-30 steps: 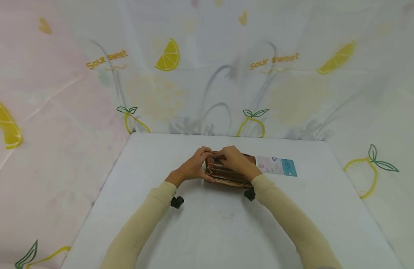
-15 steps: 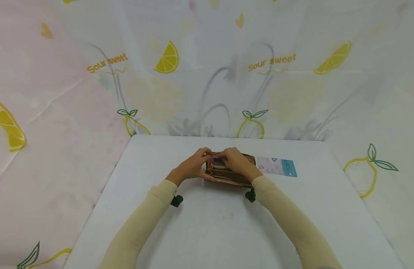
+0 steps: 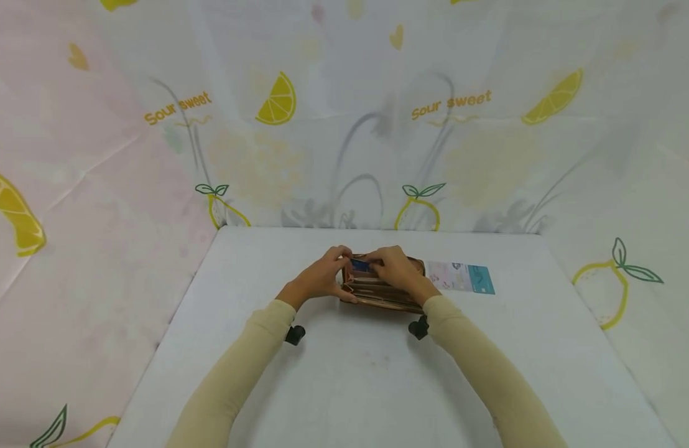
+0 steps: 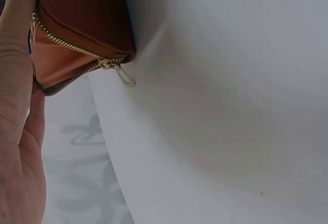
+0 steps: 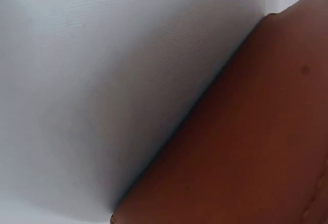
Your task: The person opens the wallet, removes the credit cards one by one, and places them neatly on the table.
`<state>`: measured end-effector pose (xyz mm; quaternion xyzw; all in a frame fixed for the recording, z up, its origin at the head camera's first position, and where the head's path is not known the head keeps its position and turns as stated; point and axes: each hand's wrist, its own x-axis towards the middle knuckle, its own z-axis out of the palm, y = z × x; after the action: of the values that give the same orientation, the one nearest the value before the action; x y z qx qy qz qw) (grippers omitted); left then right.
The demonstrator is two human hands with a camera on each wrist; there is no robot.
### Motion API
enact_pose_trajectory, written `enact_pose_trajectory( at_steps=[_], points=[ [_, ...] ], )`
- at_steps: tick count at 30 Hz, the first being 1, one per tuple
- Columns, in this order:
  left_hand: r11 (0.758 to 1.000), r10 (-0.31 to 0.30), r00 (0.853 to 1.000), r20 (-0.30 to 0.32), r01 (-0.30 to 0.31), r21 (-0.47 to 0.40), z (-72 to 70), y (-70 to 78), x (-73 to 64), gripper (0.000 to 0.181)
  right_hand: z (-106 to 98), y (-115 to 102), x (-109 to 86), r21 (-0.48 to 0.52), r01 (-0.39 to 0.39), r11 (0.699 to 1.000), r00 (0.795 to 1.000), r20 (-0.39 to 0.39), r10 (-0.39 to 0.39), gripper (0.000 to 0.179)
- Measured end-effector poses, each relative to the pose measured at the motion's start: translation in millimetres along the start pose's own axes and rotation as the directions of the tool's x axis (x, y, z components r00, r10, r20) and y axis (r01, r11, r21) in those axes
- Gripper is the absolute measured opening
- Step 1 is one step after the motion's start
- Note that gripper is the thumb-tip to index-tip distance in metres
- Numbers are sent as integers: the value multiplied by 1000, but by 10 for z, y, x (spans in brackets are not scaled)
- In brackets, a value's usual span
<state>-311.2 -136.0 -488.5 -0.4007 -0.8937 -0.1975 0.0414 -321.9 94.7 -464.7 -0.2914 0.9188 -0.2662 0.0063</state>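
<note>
A brown zip-around wallet (image 3: 385, 300) stands unzipped on the white table, its inner compartments facing up. My left hand (image 3: 321, 278) grips the wallet's left end, thumb on the near side and fingers on the far side. Inside near the far wall, a dark blue card (image 3: 360, 266) shows between the two hands. Its right end is pinched by the fingers of my right hand (image 3: 397, 267). The left wrist view shows the gold zipper pull (image 4: 124, 75) hanging at the wallet's corner. Only the wallet's brown outer side (image 5: 246, 131) fills the right wrist view; the right fingers are hidden there.
Right of the wallet lie a pale pink patterned card (image 3: 449, 275) and a teal-ended card (image 3: 482, 279), side by side on the table (image 3: 344, 379). Lemon-print cloth (image 3: 344, 143) hangs behind and at both sides.
More of the blue card shows inside the wallet than a second ago. My right hand has shifted slightly to the right, while the left hand keeps its grip.
</note>
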Motion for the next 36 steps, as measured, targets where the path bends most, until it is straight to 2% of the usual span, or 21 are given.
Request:
enact_pose_trajectory(
  at_steps=[5, 8, 12, 15, 20, 23, 27, 31, 33, 36],
  points=[
    [1000, 10, 1000, -8, -10, -20, 35, -10, 10, 63, 0, 7, -7, -3, 13, 1000, 999, -48, -13, 20],
    [1000, 16, 1000, -2, -16, -23, 60, -13, 9, 65, 5, 11, -24, 26, 21, 999, 994, -106, -18, 20],
    [999, 18, 1000, -13, -19, -47, 72, -8, 4, 70, -26, -5, -34, 66, 62, 996, 976, -212, -47, 17],
    [999, 11, 1000, -16, -12, -47, 69, -2, 0, 75, -67, -8, -38, 83, 66, 994, 965, -258, -43, 15],
    [999, 8, 1000, -9, -9, -35, 59, 8, -7, 87, -141, 50, -88, 104, -9, 995, 950, -309, 41, 10],
    [1000, 11, 1000, -14, -11, -29, 61, 8, -10, 87, -204, 88, -143, 170, -70, 983, 937, -328, 123, 10],
    [1000, 16, 999, -33, -17, -18, 71, 7, -18, 82, -302, 167, -225, 265, -141, 954, 911, -342, 229, 13],
    [999, 3, 999, -41, -4, -34, 69, 22, -34, 84, -411, 285, -327, 361, -212, 908, 878, -338, 339, 18],
    [999, -6, 999, -38, 4, -41, 66, 27, -40, 85, -466, 371, -385, 453, -223, 863, 863, -320, 390, 20],
    [999, -17, 999, -34, 16, -50, 60, 29, -41, 84, -563, 517, -478, 587, -225, 778, 836, -294, 463, 26]
  ],
)
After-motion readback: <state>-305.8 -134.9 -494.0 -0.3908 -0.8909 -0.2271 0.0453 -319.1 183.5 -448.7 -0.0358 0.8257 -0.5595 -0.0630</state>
